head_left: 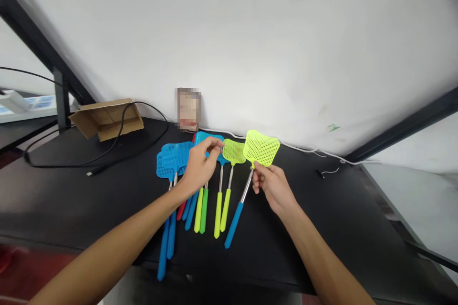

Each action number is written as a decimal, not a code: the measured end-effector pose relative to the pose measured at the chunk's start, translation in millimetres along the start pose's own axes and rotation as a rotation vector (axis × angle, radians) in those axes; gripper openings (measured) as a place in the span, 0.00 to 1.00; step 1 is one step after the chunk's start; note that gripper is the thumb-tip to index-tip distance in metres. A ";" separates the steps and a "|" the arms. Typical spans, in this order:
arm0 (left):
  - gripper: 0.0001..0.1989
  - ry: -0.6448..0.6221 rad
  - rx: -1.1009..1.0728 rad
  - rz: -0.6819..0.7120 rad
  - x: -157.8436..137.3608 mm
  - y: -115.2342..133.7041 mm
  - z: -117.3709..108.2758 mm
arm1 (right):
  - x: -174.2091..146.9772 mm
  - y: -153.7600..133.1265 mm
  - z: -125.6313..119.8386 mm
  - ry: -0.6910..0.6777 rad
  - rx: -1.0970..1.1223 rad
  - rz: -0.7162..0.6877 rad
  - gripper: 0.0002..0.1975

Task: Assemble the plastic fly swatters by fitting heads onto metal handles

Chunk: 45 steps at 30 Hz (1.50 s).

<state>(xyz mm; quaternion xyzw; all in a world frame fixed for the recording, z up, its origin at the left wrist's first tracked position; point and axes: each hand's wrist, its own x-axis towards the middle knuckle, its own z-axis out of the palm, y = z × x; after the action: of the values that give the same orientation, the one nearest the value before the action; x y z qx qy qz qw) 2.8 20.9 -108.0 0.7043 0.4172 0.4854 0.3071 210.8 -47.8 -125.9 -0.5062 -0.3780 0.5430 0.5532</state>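
Observation:
My right hand (274, 186) grips a fly swatter with a yellow-green mesh head (262, 148) at its neck, thumb on top. This swatter has a silver shaft and a blue grip (234, 225) slanting down left. My left hand (203, 164) hovers over the other swatters with thumb and fingertips drawn together. Its tips are by the left edge of a yellow-green swatter head (235, 151); whether they hold anything I cannot make out. Behind that hand lies a blue swatter head (209, 139). More blue heads (175, 156) overlap at the left. Several blue, red, green and yellow grips (199, 210) point toward me.
The swatters lie on a black table (322, 228) against a white wall. An open cardboard box (119, 121) sits at the back left, with a black cable (118, 140) looping around it. A blurred-out small box (188, 109) leans on the wall. A white cable (296, 147) runs along the back.

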 end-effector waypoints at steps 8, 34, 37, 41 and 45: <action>0.12 -0.145 0.764 -0.030 23.6 -24.4 -29.4 | 28.8 5.2 34.3 -0.015 -0.259 0.079 0.16; 0.17 -0.162 0.901 -0.077 18.3 -4.0 -28.9 | 14.3 12.0 30.6 0.108 -1.476 -0.162 0.23; 0.17 -0.085 0.515 -0.081 19.7 -2.3 -28.0 | 11.1 13.1 36.4 0.080 -1.491 -0.181 0.24; 0.19 -0.150 0.163 -0.122 14.0 -1.3 -14.4 | 4.5 16.9 46.4 0.030 -1.435 -0.214 0.20; 0.19 -0.255 0.007 -0.182 3.2 1.3 1.4 | 3.1 16.3 48.1 -0.030 -1.278 -0.236 0.16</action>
<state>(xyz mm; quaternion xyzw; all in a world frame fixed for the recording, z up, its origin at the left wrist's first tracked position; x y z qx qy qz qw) 5.0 23.1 -106.1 0.7206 0.4385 0.3610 0.3978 161.1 -39.2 -132.5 -0.6829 -0.6873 0.1538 0.1937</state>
